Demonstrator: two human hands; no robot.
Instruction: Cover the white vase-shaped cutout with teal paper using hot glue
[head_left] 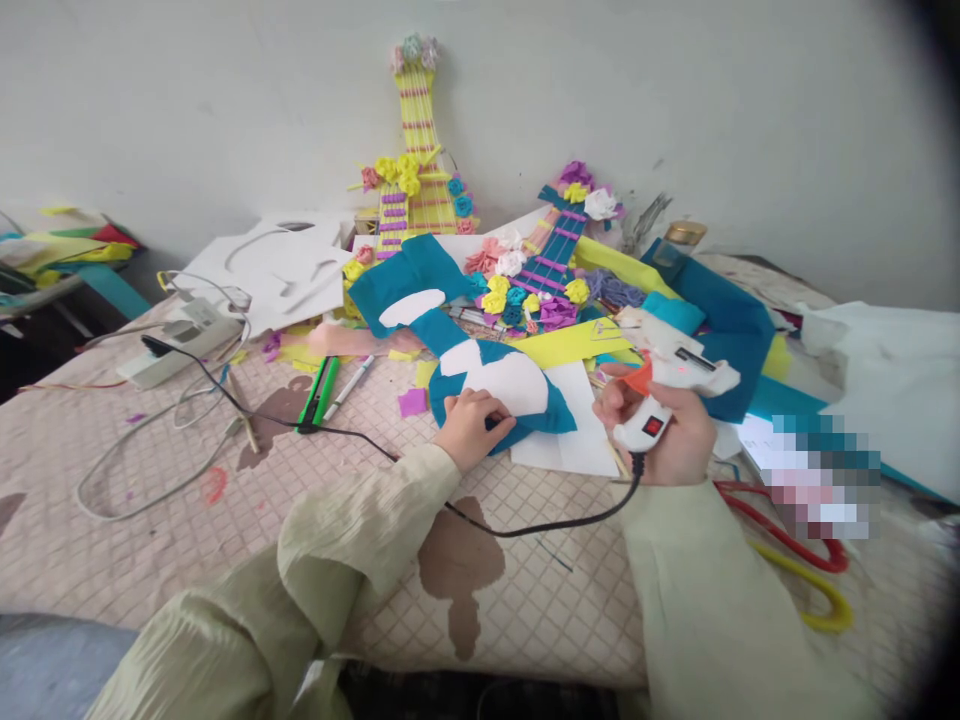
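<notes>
- Two hands at work over a table (pixel 150 520) with a quilted checked cover; items listed from left.
- Far left: white power strip (pixel 176 345) on the table, grey cables looped beside it.
- A black cord (pixel 525 527) runs from the strip across the cover to the glue gun.
- Green pen (pixel 319 393) lies just right of the cables, near a white marker.
- White cut-out sheets (pixel 277 270) behind, toward the wall.
- Yellow paper guitar (pixel 415 160) leans upright on the wall, paper flowers on it.
- Blue felt guitar shape (pixel 427 290) with white patches lies flat at centre of the table, on white paper at its lower end.
- Left hand (pixel 472 425), fingers curled down, presses on the lower edge of the blue felt guitar shape; holds nothing.
- Second decorated guitar (pixel 551 255), blue with purple bars and flowers, lies tilted behind it.
- Right hand (pixel 664 430) closed round a white glue gun (pixel 675 385), orange trigger under the finger, nozzle pointing left, just beside the felt's right edge; touching or not, cannot tell.
- Blue and yellow sheets (pixel 727 320) behind the right hand.
- Red and yellow hangers (pixel 810 570) at right, near a blurred patch.
</notes>
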